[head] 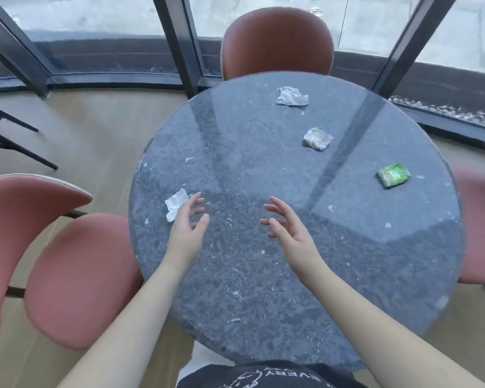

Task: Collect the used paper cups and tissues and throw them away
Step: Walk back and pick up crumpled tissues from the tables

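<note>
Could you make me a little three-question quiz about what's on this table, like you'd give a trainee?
1. True or false: the left hand grips a tissue.
2. Which item lies nearest the left hand: A the crumpled tissue, B the green packet, C the far tissue?
3. How many crumpled white wads lie on the round table?

Key: 1 false, both it and the right hand are open and empty; 2 A; 3 three, counting the middle wad.

both forearms bare, reaching forward side by side, well apart. left hand (186, 228) palm turned inward, fingers spread and loosely bent, nothing held. right hand (287, 229) mirrors it: palm inward, fingers relaxed and slightly curled, thumb apart, nothing held
</note>
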